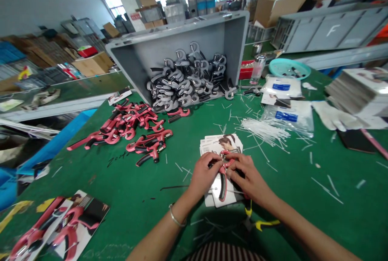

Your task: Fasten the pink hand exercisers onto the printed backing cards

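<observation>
Both grips, left hand [203,172] and right hand [247,177], pinch pink exerciser [223,177] on card [226,199] by near edge of table [303,180]; best kept flat, centred.

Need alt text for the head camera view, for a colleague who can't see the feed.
The left hand and right hand hold a pink hand gripper against a printed card on the green table. A pile of pink grippers lies to the left; behind, a tipped grey crate holds grey grippers.
</observation>
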Action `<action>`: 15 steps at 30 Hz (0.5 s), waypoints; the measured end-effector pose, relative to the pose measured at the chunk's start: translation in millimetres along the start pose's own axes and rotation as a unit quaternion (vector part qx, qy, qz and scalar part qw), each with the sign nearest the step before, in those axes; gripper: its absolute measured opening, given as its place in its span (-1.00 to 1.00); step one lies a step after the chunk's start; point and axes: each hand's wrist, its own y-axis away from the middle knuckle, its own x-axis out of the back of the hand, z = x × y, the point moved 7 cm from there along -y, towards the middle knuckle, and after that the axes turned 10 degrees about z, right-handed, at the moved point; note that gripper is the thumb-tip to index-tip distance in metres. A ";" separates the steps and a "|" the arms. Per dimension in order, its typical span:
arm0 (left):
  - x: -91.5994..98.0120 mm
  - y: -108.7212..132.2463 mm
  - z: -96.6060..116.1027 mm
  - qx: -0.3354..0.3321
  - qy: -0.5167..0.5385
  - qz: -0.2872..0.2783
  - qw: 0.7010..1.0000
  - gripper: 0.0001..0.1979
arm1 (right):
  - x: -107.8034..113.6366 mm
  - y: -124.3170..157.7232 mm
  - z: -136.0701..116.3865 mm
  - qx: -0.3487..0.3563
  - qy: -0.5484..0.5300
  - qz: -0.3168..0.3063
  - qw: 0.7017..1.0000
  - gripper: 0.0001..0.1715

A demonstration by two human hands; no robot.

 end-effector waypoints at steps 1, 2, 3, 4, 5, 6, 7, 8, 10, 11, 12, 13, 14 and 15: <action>0.1 0.7 -0.5 0.002 -0.002 0.000 1.000 -0.94 | -0.1 -0.6 0.4 -0.001 -0.002 0.002 1.000 -0.83; 0.3 1.4 -1.0 0.004 -0.004 0.001 1.000 -0.94 | -0.3 -1.0 0.8 -0.002 -0.004 0.002 1.000 -0.82; 0.4 1.9 -1.4 0.006 -0.006 0.002 1.000 -0.94 | -0.4 -1.3 1.1 -0.002 -0.007 0.003 1.000 -0.82; 0.4 2.3 -1.6 0.007 -0.009 0.003 1.000 -0.94 | -0.5 -1.3 1.4 -0.002 -0.009 0.004 1.000 -0.82; 0.4 2.5 -1.6 0.006 -0.011 0.004 1.000 -0.94 | -0.5 -1.1 1.7 -0.002 -0.011 0.005 1.000 -0.82; 0.3 2.5 -1.5 0.006 -0.014 0.005 1.000 -0.93 | -0.4 -0.9 2.0 -0.002 -0.012 0.006 1.000 -0.81; 0.2 2.4 -1.4 0.005 -0.017 0.006 1.000 -0.93 | -0.2 -0.6 2.3 -0.002 -0.012 0.007 1.000 -0.81; -0.1 2.4 -1.0 0.004 -0.021 0.006 1.000 -0.93 | -0.1 -0.4 2.4 -0.003 -0.012 0.008 1.000 -0.80; -0.4 2.6 0.9 -0.003 -0.027 0.005 1.000 -0.93 | 0.2 -0.1 2.3 -0.003 -0.009 0.010 1.000 -0.80; -0.4 3.0 2.7 -0.010 -0.030 0.004 0.999 -0.93 | 0.2 -0.1 2.1 -0.003 -0.007 0.012 1.000 -0.80; -0.3 3.8 5.0 -0.020 -0.034 0.003 0.999 -0.93 | 0.0 -0.3 2.0 -0.004 -0.007 0.014 1.000 -0.80; 0.0 5.0 7.7 -0.033 -0.038 0.002 0.999 -0.93 | -0.2 -0.6 1.9 -0.005 -0.007 0.016 1.000 -0.81; 0.0 6.4 10.9 -0.048 -0.043 -0.004 0.998 -0.93 | -0.2 -1.1 1.9 -0.006 -0.009 0.021 1.000 -0.82; -0.3 8.0 14.1 -0.066 -0.047 -0.013 0.997 -0.93 | -0.3 -1.7 2.1 -0.009 -0.011 0.027 1.000 -0.83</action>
